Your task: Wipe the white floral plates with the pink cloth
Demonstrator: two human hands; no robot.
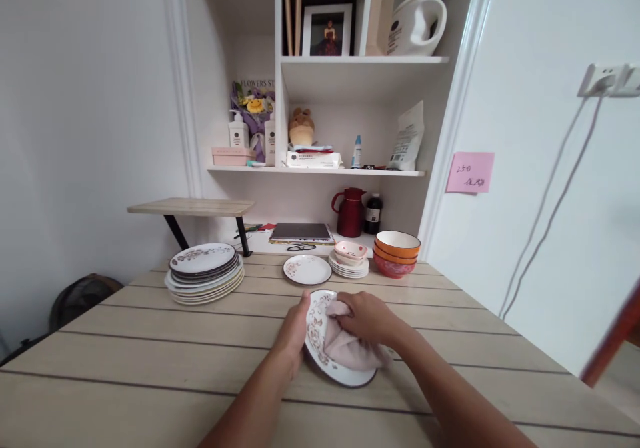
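Note:
A white plate (316, 341) with a dark rim and brown floral print is tilted up in front of me. My left hand (295, 331) grips its left edge, the thumb over the rim. Bunched in my right hand (367, 316) is a pale pink cloth (353, 349), pressed against the plate's face. The cloth covers the plate's right part, and the fingers of my left hand behind the plate are hidden. Just beyond, another plate (307, 270) with the same print lies flat on the table.
On the wooden table (150, 355), a stack of plates (205, 275) stands at left beside a small raised shelf (193, 206). Small dishes (350, 261) and stacked bowls (396, 253) sit at the back right. Behind them are a red jug (351, 213), a dark bottle (373, 215) and a laptop (301, 231).

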